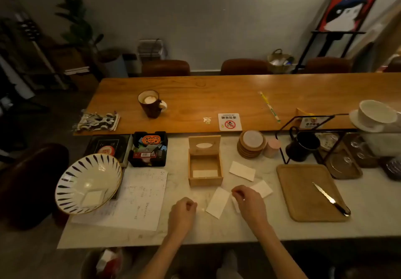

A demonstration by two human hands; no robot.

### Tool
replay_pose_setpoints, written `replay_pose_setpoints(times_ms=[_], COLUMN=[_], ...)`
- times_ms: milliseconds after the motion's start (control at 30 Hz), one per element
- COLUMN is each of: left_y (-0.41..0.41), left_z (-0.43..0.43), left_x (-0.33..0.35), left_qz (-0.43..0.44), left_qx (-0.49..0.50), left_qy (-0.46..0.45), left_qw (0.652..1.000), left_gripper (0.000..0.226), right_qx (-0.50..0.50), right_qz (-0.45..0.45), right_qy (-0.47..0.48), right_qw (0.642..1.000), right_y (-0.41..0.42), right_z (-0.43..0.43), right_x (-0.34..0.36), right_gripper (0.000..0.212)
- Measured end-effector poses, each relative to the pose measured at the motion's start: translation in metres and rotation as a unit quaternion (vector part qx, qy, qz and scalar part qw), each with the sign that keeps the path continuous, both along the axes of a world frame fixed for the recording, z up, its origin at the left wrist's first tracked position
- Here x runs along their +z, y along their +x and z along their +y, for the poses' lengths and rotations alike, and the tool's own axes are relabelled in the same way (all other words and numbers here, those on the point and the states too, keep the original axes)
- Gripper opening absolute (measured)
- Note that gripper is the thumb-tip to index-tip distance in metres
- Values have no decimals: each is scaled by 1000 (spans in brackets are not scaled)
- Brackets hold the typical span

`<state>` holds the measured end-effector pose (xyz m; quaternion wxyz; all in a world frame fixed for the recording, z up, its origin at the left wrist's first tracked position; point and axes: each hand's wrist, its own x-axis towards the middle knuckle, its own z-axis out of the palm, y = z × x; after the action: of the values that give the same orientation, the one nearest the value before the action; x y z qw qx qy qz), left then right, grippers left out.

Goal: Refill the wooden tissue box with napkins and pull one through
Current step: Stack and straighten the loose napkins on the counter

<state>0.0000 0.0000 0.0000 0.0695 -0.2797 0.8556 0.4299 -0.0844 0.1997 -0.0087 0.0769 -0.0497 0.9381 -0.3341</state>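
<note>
Wooden tissue box [205, 166] sits mid-table, hinged lid [204, 145] flipped up at 12 o'clock, oval slot visible in it. Cavity nearly empty, a pale sheet or two at the bottom. Three loose napkins on the marble table [217, 233]: one [218, 202] between the hands, one [242, 170] at 3 o'clock of the box, one [262, 188] just beyond the right hand.

Left hand [182, 213] curled loosely, fingers narrow, apparently empty. Right hand [249, 202] fingers pinched in; a white scrap shows under it, cannot tell if it is gripped.

Step in hand looks like gathering napkins for loading. To do it well: stack the three squared up, edges aligned, lower flat into the cavity, pinch the top sheet's centre, feed it up through the slot while closing the lid. Thin paper, so it will likely tear if tugged by a corner.

Around: paper sheet [141, 198] and striped bowl [88, 183] at 9 o'clock of the hands, black organiser tray [148, 149] at 10 o'clock, coaster stack [251, 143] at 1 o'clock, wooden tray [308, 192] with knife [330, 199] at 3 o'clock. Mug [151, 103] on the far wooden table.

Nothing blocks the path to the box. Knife lies near the right hand's sweep, so keep reaches short.
</note>
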Motion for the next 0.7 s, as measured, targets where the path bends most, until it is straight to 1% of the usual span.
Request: replay_pose_setpoints(times_ms=[67, 133, 200, 333, 500, 600, 633, 700], left_y=[-10, -19, -25, -28, -29, -28, -27, -24], left_z=[23, 44, 56, 72, 80, 79, 78, 75], left_x=[-11, -19, -27, -35, -40, -39, -37, -30], left_qz=[-38, -53, -55, -60, -76, -57, -35, 25], left_qx=[22, 35, 49, 51, 52, 49, 55, 75], left_qy=[-11, -29, -43, -106, -126, -111, -80, 38], left_qw=[999, 998, 996, 991, 988, 991, 995, 996], left_gripper=[9, 10, 15, 23, 13, 10, 12, 16], right_qx=[30, 57, 80, 109, 126, 134, 130, 104], right_qz=[-31, -63, -68, -59, -58, -61, -65, -89], right_qy=[32, 61, 81, 104, 153, 142, 112, 5], right_qw=[999, 994, 991, 987, 978, 979, 983, 991], right_y=[-13, -21, -27, -37, -41, -41, -39, -35], right_z=[-11, -20, -22, -21, -29, -32, -30, -17], right_x=[-15, -31, -40, -50, -52, -48, -46, -39], right_gripper=[15, 23, 27, 26, 14, 9, 10, 16])
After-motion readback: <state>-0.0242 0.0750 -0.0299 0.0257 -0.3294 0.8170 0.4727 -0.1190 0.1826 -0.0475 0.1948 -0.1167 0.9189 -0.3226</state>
